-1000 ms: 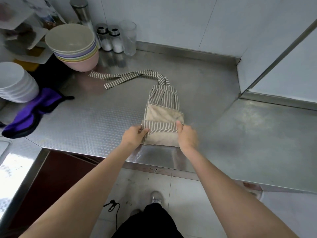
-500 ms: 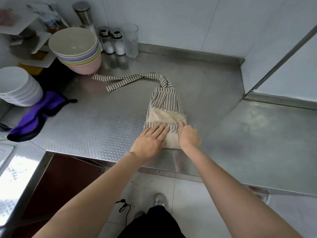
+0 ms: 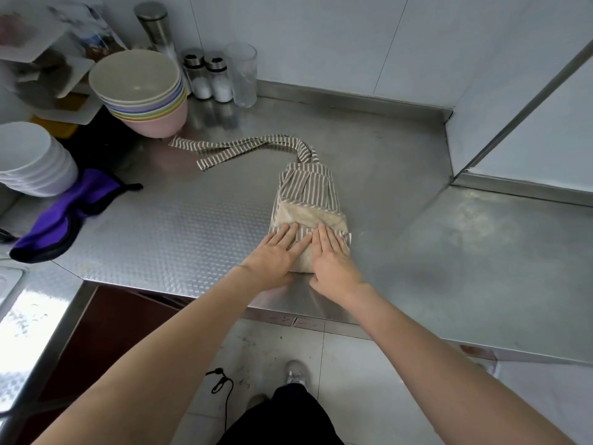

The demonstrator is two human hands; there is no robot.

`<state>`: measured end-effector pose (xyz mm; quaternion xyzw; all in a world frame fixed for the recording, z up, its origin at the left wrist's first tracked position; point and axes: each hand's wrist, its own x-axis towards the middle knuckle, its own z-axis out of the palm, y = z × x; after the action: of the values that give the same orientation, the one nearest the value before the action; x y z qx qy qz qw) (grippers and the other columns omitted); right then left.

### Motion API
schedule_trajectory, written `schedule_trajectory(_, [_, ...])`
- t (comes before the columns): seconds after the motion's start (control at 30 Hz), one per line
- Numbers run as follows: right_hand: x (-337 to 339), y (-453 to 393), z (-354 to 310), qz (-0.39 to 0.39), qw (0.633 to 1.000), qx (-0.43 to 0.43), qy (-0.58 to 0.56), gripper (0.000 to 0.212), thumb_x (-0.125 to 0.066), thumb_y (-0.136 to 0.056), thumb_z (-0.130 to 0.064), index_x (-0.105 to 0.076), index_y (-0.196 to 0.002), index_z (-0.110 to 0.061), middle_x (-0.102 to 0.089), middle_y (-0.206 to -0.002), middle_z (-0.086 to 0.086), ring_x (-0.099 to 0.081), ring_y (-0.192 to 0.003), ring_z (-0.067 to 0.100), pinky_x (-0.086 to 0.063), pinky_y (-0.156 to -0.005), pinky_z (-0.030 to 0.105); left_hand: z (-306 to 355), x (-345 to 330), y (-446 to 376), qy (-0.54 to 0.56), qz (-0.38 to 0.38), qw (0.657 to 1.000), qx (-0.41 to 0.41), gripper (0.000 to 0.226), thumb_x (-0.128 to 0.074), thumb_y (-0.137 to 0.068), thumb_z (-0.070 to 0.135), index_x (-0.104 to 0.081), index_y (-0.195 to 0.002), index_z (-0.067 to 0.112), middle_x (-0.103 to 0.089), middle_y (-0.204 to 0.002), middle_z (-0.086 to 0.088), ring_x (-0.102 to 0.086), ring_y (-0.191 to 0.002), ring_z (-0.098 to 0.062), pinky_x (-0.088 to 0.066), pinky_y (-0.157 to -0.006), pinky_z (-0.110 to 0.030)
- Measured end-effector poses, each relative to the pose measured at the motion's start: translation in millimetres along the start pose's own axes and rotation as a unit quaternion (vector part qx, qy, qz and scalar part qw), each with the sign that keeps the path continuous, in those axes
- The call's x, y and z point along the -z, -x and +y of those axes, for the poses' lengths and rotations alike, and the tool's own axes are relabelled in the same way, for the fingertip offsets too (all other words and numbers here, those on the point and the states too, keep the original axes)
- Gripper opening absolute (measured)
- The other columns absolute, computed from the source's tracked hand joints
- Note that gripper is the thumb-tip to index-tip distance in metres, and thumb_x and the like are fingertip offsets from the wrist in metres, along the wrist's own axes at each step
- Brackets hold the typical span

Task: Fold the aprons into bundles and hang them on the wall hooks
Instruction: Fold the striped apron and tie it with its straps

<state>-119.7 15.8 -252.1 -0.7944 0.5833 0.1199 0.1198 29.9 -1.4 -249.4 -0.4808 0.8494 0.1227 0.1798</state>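
Left hand [image 3: 276,254] and right hand [image 3: 332,259], both flat and grasping nothing, press the folded apron [image 3: 307,207] near the worktop [image 3: 179,226] front edge. Folding step; probably next, rolling toward the loose straps [image 3: 237,146].

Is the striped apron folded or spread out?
Folded: the apron is a narrow layered bundle under both flat hands, left hand, right hand; its straps trail loose.
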Motion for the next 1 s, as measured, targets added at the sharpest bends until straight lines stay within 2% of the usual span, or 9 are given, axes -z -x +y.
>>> schedule_trajectory(0.13, [10.1,-1.9,5.9,-0.006,0.999,0.037,0.011,0.083,-0.057,-0.087,-0.017,-0.004,-0.149,-0.001,-0.005,-0.157,0.017,-0.011,-0.145,0.027,-0.011,-0.119,0.033,-3.7,6.5,6.4,0.033,0.008,0.999,-0.014,0.094,-0.062,-0.085,0.027,0.006,-0.149,0.022,-0.006,-0.157,-0.011,-0.012,-0.145,-0.024,-0.017,-0.115,-0.027])
schedule_trajectory(0.23, [28.6,3.8,17.5,-0.018,0.995,0.046,-0.086,0.071,-0.063,-0.076,-0.027,-0.036,-0.141,-0.014,-0.045,-0.14,0.011,-0.047,-0.123,0.029,-0.042,-0.097,0.032,-18.6,14.3,19.7,0.232,0.031,0.971,0.04,0.074,-0.071,-0.077,0.025,-0.034,-0.142,0.022,-0.054,-0.132,-0.007,-0.055,-0.116,-0.023,-0.041,-0.091,-0.024])
schedule_trajectory(0.4, [32.6,21.6,41.3,-0.058,0.889,-0.055,-0.451,0.041,-0.078,-0.073,-0.029,-0.056,-0.105,-0.019,-0.059,-0.106,-0.002,-0.054,-0.1,0.014,-0.042,-0.082,0.027,-33.8,5.1,37.2,0.462,-0.007,0.877,0.132,0.044,-0.068,-0.082,0.033,-0.058,-0.118,0.009,-0.063,-0.106,-0.003,-0.059,-0.1,-0.019,-0.044,-0.089,-0.025])
schedule_trajectory(0.47, [27.5,23.9,38.7,-0.023,0.852,-0.096,-0.514,0.029,-0.075,-0.077,-0.031,-0.059,-0.095,-0.016,-0.058,-0.089,-0.003,-0.052,-0.085,0.012,-0.04,-0.073,0.026,-30.1,-0.1,34.5,0.503,0.017,0.848,0.168,0.043,-0.065,-0.085,0.034,-0.059,-0.117,0.007,-0.064,-0.111,-0.006,-0.06,-0.103,-0.021,-0.047,-0.094,-0.03])
schedule_trajectory(0.57, [19.0,10.5,33.4,0.025,0.856,-0.133,-0.498,0.033,-0.07,-0.081,-0.037,-0.059,-0.094,-0.009,-0.058,-0.087,0.0,-0.054,-0.083,0.015,-0.039,-0.073,0.027,-28.6,-0.5,25.1,0.499,0.017,0.837,0.223,0.046,-0.061,-0.087,0.039,-0.061,-0.115,0.003,-0.065,-0.113,-0.014,-0.061,-0.105,-0.028,-0.048,-0.094,-0.038])
schedule_trajectory(0.77, [5.1,-23.7,34.2,0.037,0.885,-0.159,-0.435,0.03,-0.069,-0.079,-0.045,-0.047,-0.082,-0.025,-0.057,-0.094,0.0,-0.055,-0.098,0.023,-0.037,-0.081,0.03,-13.0,6.4,19.7,0.377,0.097,0.878,0.277,0.047,-0.056,-0.09,0.037,-0.051,-0.121,0.003,-0.057,-0.114,-0.013,-0.053,-0.111,-0.031,-0.042,-0.089,-0.034])
schedule_trajectory(0.87, [3.2,-27.3,33.3,0.03,0.893,-0.169,-0.417,0.05,-0.068,-0.079,-0.048,-0.021,-0.067,-0.034,-0.042,-0.088,-0.002,-0.04,-0.09,0.014,-0.03,-0.078,0.027,-17.3,10.9,19.8,0.138,0.285,0.944,0.096,0.055,-0.046,-0.083,0.03,-0.044,-0.13,0.001,-0.047,-0.13,-0.019,-0.045,-0.119,-0.037,-0.043,-0.098,-0.046])
schedule_trajectory(0.93, [9.8,-22.3,28.3,0.027,0.92,-0.158,-0.357,0.036,-0.065,-0.082,-0.046,-0.033,-0.073,-0.032,-0.044,-0.095,0.005,-0.045,-0.09,0.019,-0.032,-0.077,0.028,-11.8,10.3,19.4,0.043,0.202,0.978,-0.028,0.066,-0.043,-0.084,0.031,-0.028,-0.144,0.007,-0.03,-0.148,-0.017,-0.029,-0.136,-0.033,-0.029,-0.111,-0.047])
schedule_trajectory(1.0, [21.2,-12.1,16.9,0.074,0.956,-0.135,-0.248,0.028,-0.059,-0.089,-0.035,-0.049,-0.107,-0.016,-0.049,-0.114,0.012,-0.05,-0.106,0.029,-0.04,-0.084,0.035,-5.0,4.5,17.0,0.032,0.106,0.994,-0.008,0.074,-0.042,-0.09,0.036,-0.005,-0.15,0.012,-0.011,-0.157,-0.008,-0.009,-0.145,-0.024,-0.008,-0.12,-0.038])
